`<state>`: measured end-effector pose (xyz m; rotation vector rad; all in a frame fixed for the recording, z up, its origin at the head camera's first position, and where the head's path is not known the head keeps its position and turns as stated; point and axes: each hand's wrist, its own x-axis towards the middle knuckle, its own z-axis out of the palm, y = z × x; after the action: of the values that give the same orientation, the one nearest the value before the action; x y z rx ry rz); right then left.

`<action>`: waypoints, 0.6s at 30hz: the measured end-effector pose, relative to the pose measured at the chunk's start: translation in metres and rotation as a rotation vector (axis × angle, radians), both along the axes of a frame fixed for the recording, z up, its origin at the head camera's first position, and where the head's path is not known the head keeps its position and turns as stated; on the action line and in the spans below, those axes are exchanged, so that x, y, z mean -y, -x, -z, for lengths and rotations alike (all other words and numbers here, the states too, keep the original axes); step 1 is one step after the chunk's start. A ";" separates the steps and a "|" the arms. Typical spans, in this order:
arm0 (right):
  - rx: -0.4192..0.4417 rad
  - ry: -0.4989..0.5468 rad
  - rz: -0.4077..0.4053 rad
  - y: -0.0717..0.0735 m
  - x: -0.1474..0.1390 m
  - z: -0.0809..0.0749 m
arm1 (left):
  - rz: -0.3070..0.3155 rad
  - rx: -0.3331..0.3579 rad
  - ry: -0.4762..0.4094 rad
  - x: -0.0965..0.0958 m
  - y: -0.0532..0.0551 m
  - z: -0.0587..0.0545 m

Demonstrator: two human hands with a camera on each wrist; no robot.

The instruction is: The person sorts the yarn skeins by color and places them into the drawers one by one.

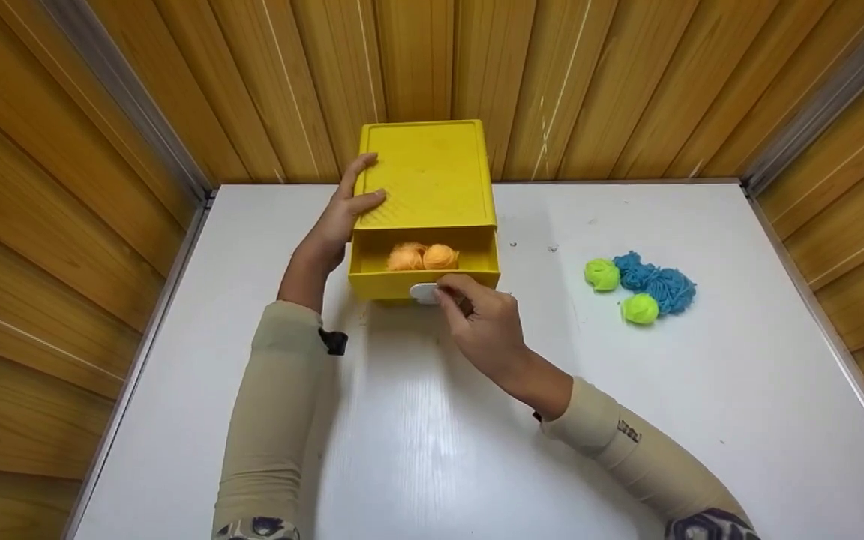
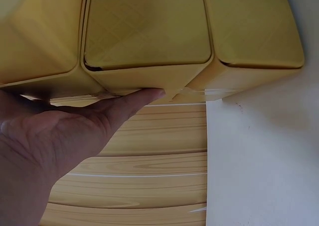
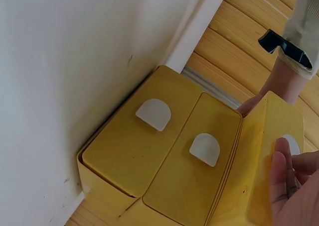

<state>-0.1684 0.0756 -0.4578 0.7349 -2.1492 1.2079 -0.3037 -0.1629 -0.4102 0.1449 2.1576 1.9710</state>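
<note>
A yellow drawer cabinet [image 1: 426, 176] stands against the back wall, its top drawer [image 1: 376, 286] pulled partway out. Two orange yarn balls [image 1: 440, 256] lie inside that drawer. My right hand [image 1: 488, 330] pinches the drawer's white handle [image 1: 422, 292] between thumb and fingers. Against the cabinet's left side rests my left hand [image 1: 333, 223], fingers extended, thumb over the top edge. In the right wrist view, two lower drawers [image 3: 194, 171] are closed, each with a white rounded handle [image 3: 154, 114].
On the white table [image 1: 417, 420], right of the cabinet, sit two lime-green yarn balls [image 1: 639, 308] beside blue yarn [image 1: 668, 289]. Wood-patterned panels [image 1: 597, 90] enclose the back and both sides.
</note>
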 end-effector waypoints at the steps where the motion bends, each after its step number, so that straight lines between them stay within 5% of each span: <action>1: 0.001 0.000 0.000 0.002 0.000 0.000 | 0.002 0.001 -0.001 0.000 0.000 0.000; 18: 0.043 0.022 0.024 0.040 0.003 -0.004 | -0.006 0.020 0.002 -0.002 0.000 -0.001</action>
<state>-0.2084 0.0721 -0.4540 0.6773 -2.1695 1.2434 -0.3034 -0.1613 -0.4092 0.1173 2.1503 1.9645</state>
